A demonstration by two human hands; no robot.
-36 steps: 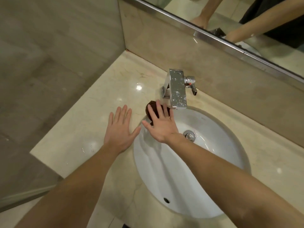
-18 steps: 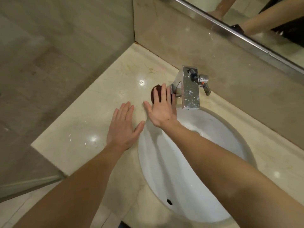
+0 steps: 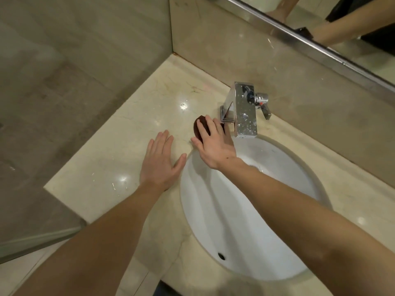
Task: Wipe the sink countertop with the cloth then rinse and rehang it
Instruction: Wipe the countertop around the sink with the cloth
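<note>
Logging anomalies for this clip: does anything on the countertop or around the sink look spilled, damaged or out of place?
Nothing serious. A few water droplets glint on the countertop left of the left hand, and spots speckle the faucet. The right hand presses the dark cloth flat beside the faucet base. The sink looks intact.

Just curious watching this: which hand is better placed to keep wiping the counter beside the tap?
The right hand. It already presses the dark cloth flat on the countertop next to the faucet. The left hand lies empty and open on the counter, apart from the cloth.
</note>
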